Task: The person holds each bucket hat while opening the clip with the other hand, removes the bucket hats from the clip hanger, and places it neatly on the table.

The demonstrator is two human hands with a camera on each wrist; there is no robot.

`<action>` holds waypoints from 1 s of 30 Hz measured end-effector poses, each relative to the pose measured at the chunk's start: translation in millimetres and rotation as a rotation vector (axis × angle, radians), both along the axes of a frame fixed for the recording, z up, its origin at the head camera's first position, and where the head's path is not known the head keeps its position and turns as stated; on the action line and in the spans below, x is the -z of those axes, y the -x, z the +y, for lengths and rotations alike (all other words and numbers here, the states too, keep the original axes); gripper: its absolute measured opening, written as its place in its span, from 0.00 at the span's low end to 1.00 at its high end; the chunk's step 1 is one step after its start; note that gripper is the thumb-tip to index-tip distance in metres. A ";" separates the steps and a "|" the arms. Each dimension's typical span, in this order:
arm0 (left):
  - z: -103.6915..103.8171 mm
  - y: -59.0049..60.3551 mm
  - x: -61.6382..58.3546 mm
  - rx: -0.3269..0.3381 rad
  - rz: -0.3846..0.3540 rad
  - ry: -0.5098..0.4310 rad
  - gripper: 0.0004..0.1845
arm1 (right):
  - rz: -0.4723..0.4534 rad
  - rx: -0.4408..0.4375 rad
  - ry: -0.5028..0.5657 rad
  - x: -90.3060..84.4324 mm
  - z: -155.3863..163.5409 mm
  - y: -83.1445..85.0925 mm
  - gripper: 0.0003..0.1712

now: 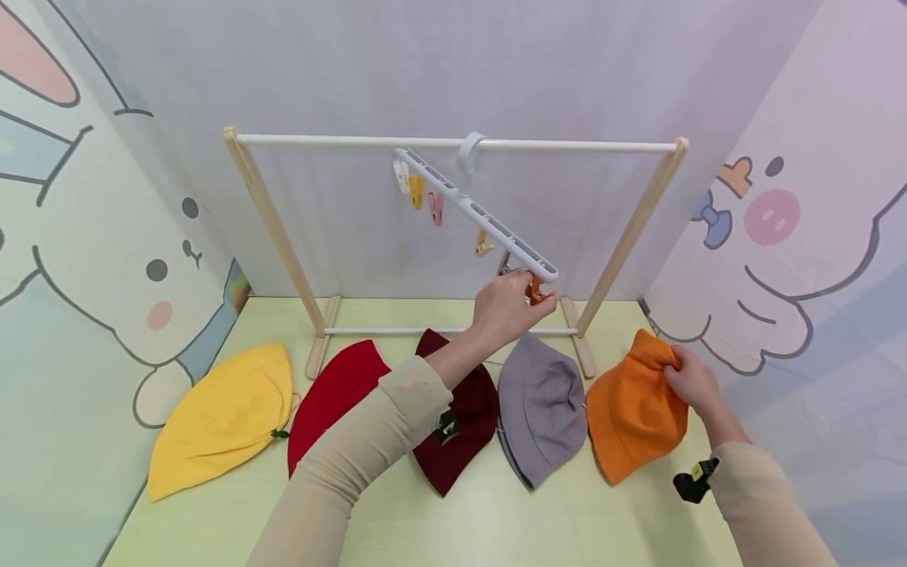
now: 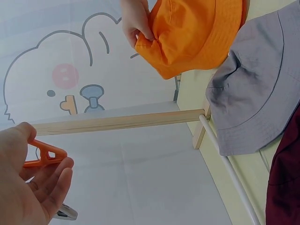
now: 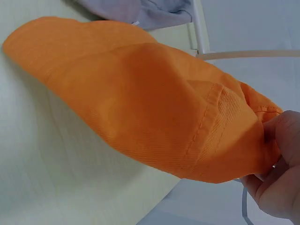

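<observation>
The orange hat [image 1: 634,405] lies on the tabletop [image 1: 453,520] just right of the grey hat [image 1: 542,405], its brim pinched in the right hand [image 1: 690,382]. Above the grey hat, the left hand [image 1: 506,307] pinches an orange clip [image 1: 536,291] on the tilted white hanger [image 1: 478,213].

Matt woven cloth orange hat [image 3: 140,112]; smooth plastic orange clip [image 2: 44,156].
</observation>
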State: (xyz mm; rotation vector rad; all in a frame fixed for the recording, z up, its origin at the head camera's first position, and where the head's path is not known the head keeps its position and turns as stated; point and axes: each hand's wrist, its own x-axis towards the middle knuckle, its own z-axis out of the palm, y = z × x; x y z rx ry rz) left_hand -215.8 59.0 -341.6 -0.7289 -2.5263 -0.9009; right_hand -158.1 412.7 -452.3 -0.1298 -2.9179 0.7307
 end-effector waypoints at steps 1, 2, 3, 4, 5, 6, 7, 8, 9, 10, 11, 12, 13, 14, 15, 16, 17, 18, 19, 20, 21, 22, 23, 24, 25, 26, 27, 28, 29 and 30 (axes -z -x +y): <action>0.0 0.2 -0.4 -0.002 0.002 0.002 0.14 | -0.004 0.014 -0.037 1.3 1.2 0.2 0.17; 0.0 0.4 -0.8 -0.004 0.005 0.003 0.15 | -0.009 0.025 -0.073 2.4 2.0 0.2 0.18; -0.1 0.5 -1.2 -0.006 0.006 0.003 0.15 | -0.011 0.039 -0.107 3.9 3.0 0.5 0.18; -0.3 0.5 -1.5 -0.007 0.008 0.003 0.15 | -0.014 0.051 -0.129 5.3 3.9 0.7 0.19; -0.4 0.4 -1.9 -0.008 0.008 0.003 0.15 | -0.015 0.063 -0.148 6.9 4.6 0.7 0.20; -0.5 0.2 -2.2 -0.007 0.007 0.003 0.15 | -0.011 0.077 -0.162 8.4 5.1 0.5 0.20; -0.5 0.1 -2.3 -0.006 0.005 0.002 0.15 | -0.001 0.089 -0.178 9.9 5.3 0.1 0.20; -0.5 -0.1 -2.5 -0.006 0.002 0.002 0.14 | 0.006 0.099 -0.190 11.5 5.6 -0.3 0.19; -0.6 -0.3 -2.5 -0.006 -0.002 0.002 0.15 | 0.007 0.112 -0.201 12.6 5.5 -0.9 0.19; -0.5 -0.3 -2.3 -0.005 -0.005 0.003 0.15 | 0.010 0.123 -0.209 13.8 5.6 -1.6 0.19; -0.5 -0.5 -2.4 -0.004 -0.007 0.002 0.15 | 0.008 0.136 -0.215 15.0 5.7 -2.6 0.19; -0.5 -0.7 -2.3 -0.003 -0.008 0.001 0.15 | 0.002 0.147 -0.220 15.7 6.1 -3.4 0.19; -0.5 -0.8 -2.2 -0.003 -0.008 -0.001 0.14 | -0.010 0.158 -0.227 16.6 6.3 -4.1 0.20; -0.5 -0.8 -2.3 -0.001 -0.008 -0.002 0.14 | -0.020 0.170 -0.230 17.2 6.5 -4.7 0.20; -0.5 -1.0 -2.1 0.000 -0.006 -0.004 0.14 | -0.035 0.181 -0.232 17.5 6.9 -5.3 0.20; -0.5 -1.0 -2.0 0.002 -0.001 -0.008 0.14 | -0.046 0.191 -0.234 18.2 7.4 -5.5 0.20; -0.5 -1.1 -1.9 0.003 0.003 -0.010 0.14 | -0.063 0.203 -0.234 18.5 7.6 -5.8 0.21; -0.4 -1.0 -1.4 0.004 0.005 -0.012 0.14 | -0.077 0.212 -0.234 18.6 7.6 -5.8 0.21; -0.3 -0.8 -1.0 0.005 0.007 -0.013 0.14 | -0.090 0.222 -0.233 18.9 7.4 -5.8 0.21; -0.1 -0.8 -0.7 0.006 0.007 -0.015 0.14 | -0.103 0.232 -0.229 19.0 7.3 -5.8 0.21; -0.1 -0.8 -0.4 0.006 0.008 -0.015 0.14 | -0.117 0.244 -0.226 19.3 7.7 -5.6 0.21; 0.2 -0.5 0.0 0.005 0.006 -0.015 0.14 | -0.131 0.253 -0.224 19.2 7.7 -5.5 0.21; 0.3 -0.4 0.2 0.005 0.004 -0.014 0.14 | -0.146 0.262 -0.221 19.1 7.9 -5.4 0.21; 0.4 -0.3 0.4 0.004 0.001 -0.012 0.14 | -0.155 0.270 -0.220 19.0 8.1 -5.3 0.21; 0.6 -0.2 0.4 0.004 -0.002 -0.012 0.14 | -0.168 0.279 -0.218 18.9 8.1 -5.2 0.20; 0.7 -0.2 0.3 0.004 -0.002 -0.010 0.14 | -0.177 0.288 -0.215 18.7 8.1 -5.1 0.20; 0.9 -0.2 0.3 0.003 0.000 -0.009 0.14 | -0.186 0.297 -0.214 18.6 8.2 -4.8 0.20; 1.2 -0.1 0.2 0.003 0.001 -0.008 0.14 | -0.197 0.307 -0.208 18.2 7.7 -4.7 0.20; 1.4 -0.2 0.0 0.002 0.005 -0.007 0.14 | -0.204 0.319 -0.199 18.2 7.1 -4.5 0.21; 1.7 -0.2 -0.1 0.001 0.009 -0.005 0.14 | -0.211 0.334 -0.188 18.0 6.5 -4.2 0.21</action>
